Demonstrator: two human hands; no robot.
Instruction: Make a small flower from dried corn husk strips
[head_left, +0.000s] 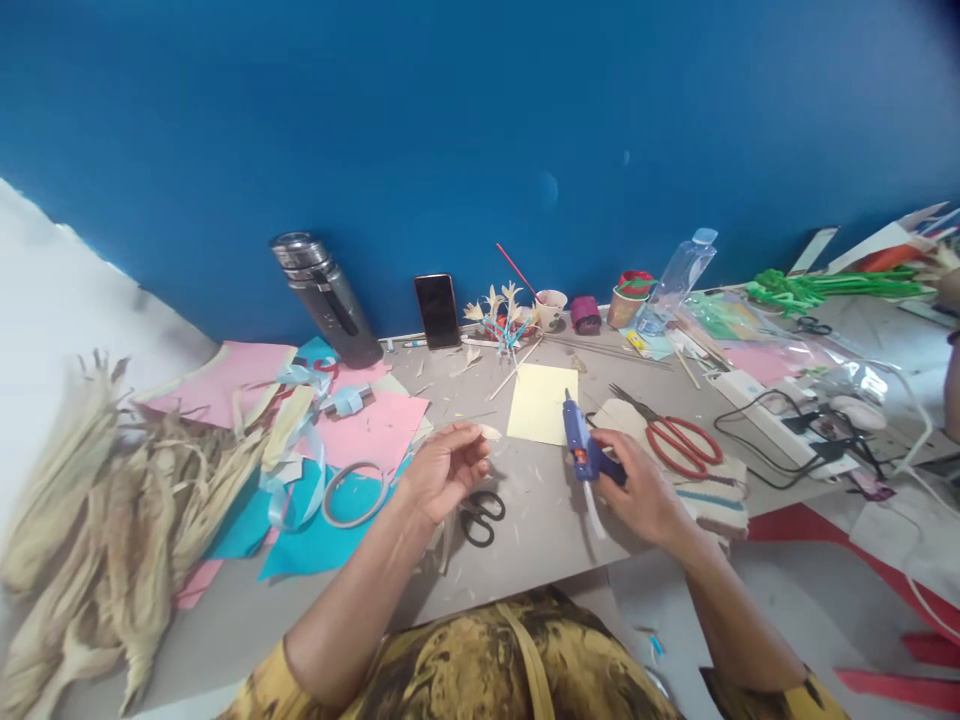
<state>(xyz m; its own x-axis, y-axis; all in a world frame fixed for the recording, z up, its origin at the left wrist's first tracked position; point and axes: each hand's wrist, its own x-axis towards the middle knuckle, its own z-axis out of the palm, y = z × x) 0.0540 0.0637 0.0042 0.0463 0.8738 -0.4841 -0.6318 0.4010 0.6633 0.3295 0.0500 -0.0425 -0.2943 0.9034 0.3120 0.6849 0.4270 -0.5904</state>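
My left hand (450, 468) is closed in a pinch on a small pale corn husk piece (490, 432), which sticks out past the fingertips. My right hand (634, 485) grips a blue hot glue gun (579, 440) by its handle, nozzle pointing away from me and a glue stick hanging from its rear. Beyond the nozzle lies a pale yellow paper square (541, 402). Below my left hand are black-handled scissors (481, 518), their blades hidden. Husk flowers with light blue ribbon (506, 325) stand toward the wall.
Dried corn husks (127, 540) cover the left, beside coloured paper and a tape roll (355, 493). A thermos (328, 300) and phone (437, 311) stand against the wall. To the right are red-handled scissors (682, 445), a plastic bottle (682, 275) and a corded power strip (780, 420).
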